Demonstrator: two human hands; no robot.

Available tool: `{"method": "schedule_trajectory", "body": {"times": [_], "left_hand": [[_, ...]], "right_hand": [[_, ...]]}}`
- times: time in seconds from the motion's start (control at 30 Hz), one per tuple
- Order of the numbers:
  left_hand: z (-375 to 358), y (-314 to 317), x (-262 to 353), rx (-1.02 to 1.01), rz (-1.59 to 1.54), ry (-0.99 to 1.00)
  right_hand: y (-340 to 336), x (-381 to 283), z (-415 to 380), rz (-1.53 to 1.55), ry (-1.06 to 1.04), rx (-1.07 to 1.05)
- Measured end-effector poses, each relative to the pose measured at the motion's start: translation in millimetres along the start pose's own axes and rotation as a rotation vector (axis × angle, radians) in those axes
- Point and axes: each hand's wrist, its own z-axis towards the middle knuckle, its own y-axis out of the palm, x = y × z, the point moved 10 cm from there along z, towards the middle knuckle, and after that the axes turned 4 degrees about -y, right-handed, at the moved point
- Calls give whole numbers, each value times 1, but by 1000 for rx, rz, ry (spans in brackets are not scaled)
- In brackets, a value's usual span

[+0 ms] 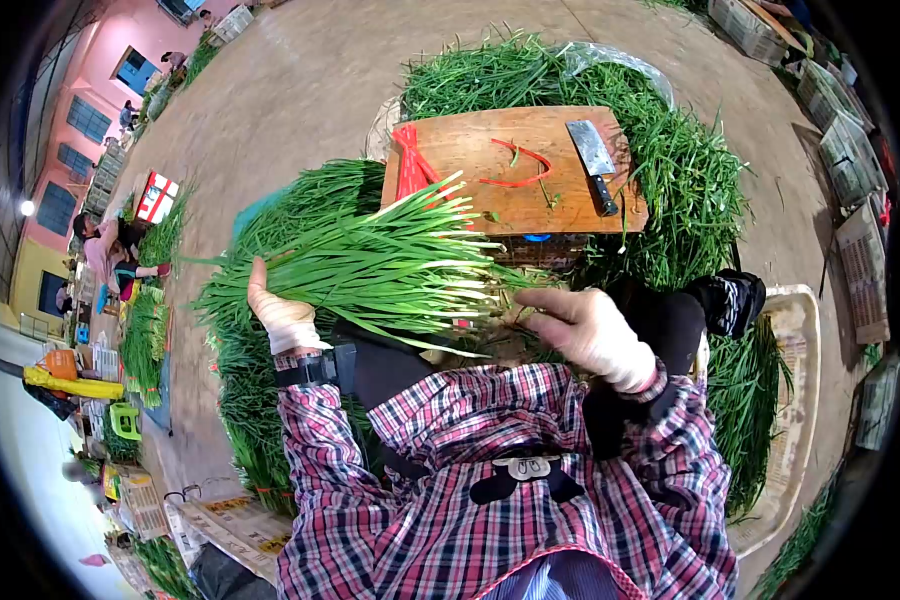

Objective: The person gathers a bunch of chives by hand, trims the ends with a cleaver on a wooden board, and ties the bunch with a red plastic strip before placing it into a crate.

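Observation:
A thick bunch of green garlic chives lies across my left hand. The thumb is up along its near side, and the other fingers are hidden beneath the leaves. White stem ends fan out to the right. Close beside those ends is my right hand, wrapped at palm and wrist in pale cloth, its index finger and thumb stretched toward the stems and apart at the tips. Beyond the bunch stands a wooden board. On it lie a cleaver with a black handle, red strips and a loose red band.
Heaped chives surround the board, with more chives at my left. A pale plastic crate stands at my right. Stacked crates line the right side. Far left, a person sits by bundled greens.

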Motion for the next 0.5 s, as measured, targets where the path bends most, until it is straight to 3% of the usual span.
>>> {"method": "schedule_trajectory", "body": {"times": [0.03, 0.23, 0.33, 0.47, 0.5], "left_hand": [[-7, 5, -1, 29, 8, -22], [-37, 32, 3, -34, -9, 74], [-45, 38, 3, -71, -31, 86], [-61, 58, 1, -82, -21, 98], [-66, 62, 0, -65, -14, 108]], "right_hand": [[12, -8, 8, -15, -64, 5], [56, 30, 38, 141, 138, 162], [59, 41, 45, 141, 136, 186], [105, 67, 53, 467, 334, -80], [109, 67, 64, 501, 233, -5]]}}
